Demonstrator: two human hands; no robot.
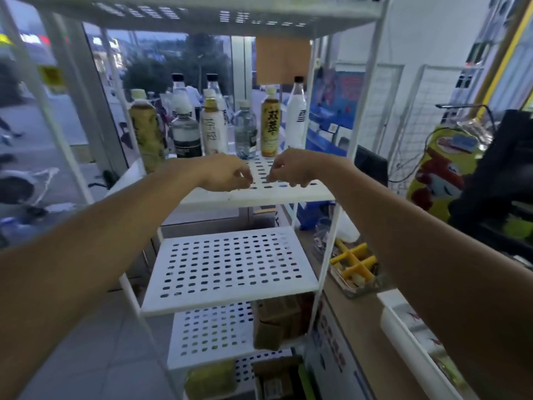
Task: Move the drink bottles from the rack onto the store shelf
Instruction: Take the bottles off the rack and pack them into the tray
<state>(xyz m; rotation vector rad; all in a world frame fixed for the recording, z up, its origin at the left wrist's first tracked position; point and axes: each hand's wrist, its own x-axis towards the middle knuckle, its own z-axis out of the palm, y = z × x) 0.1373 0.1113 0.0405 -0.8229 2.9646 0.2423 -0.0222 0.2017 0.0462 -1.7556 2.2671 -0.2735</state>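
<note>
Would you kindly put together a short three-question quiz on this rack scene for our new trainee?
1. True or false: the left hand and the right hand hold nothing.
2. The drink bottles stand: A) toward the back of the hand-level shelf; B) on the floor; C) on the counter.
3. Fill in: the cardboard boxes sit ___ the next shelf down.
Key: 1 true; 2 A; 3 below.
</note>
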